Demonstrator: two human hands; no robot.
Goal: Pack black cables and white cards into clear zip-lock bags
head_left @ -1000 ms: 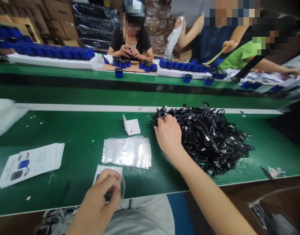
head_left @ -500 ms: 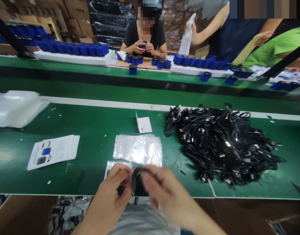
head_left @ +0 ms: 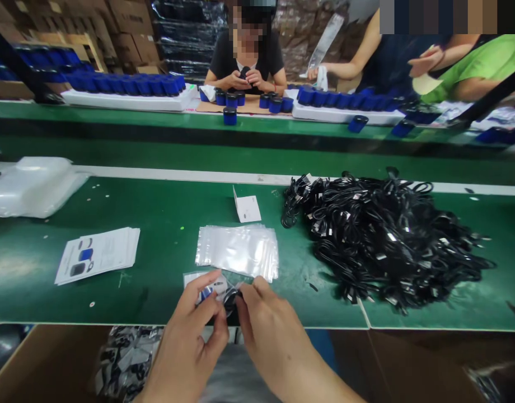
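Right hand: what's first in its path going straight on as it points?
Probably the clear bag in the left hand, just past the black cable in the right hand; depth is unclear.

The smooth green desk, crossed toward its far side by a long, flat white strip, carries a bulky bundle of translucent white plastic at the left and, nearer, a fanned stack of printed white paper leaflets. At its middle, a folded white paper card stands half open just beyond overlapping clear plastic bags. To the right sprawls a large tangled heap of black coiled cables with metal plugs.
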